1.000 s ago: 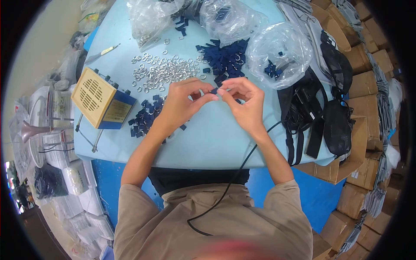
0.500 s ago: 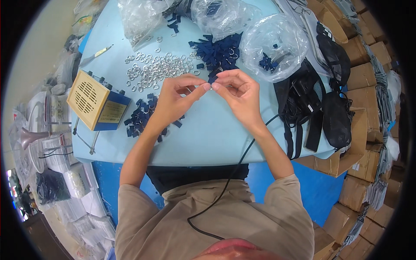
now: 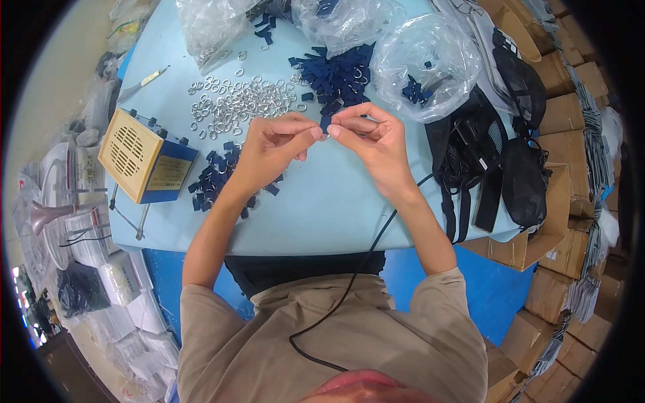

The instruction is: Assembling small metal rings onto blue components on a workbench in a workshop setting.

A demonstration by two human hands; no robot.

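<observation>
My left hand (image 3: 282, 141) and my right hand (image 3: 373, 142) meet above the table, both closed in a pinch. Between their fingertips is a short navy webbing strip (image 3: 326, 123), with a small metal ring at its lower end, partly hidden by the fingers. Just beyond the hands lies a heap of navy webbing strips (image 3: 334, 75), some with rings among them. Loose silver metal rings (image 3: 243, 106) spread out to its left. Beside my left forearm is a second pile of navy strips (image 3: 216, 176), a few showing rings.
A cream-and-blue box-shaped device (image 3: 146, 158) stands at the table's left, with a small knife-like tool (image 3: 144, 84) behind it. Clear plastic bags (image 3: 426, 64) sit at the back. Black mesh bags (image 3: 470, 144) and a phone (image 3: 488, 203) occupy the right. A black cable (image 3: 376, 243) crosses the front edge.
My view has shifted slightly. Both hands keep their pinch on the strip; its navy fabric now stands out more plainly between the fingertips.
</observation>
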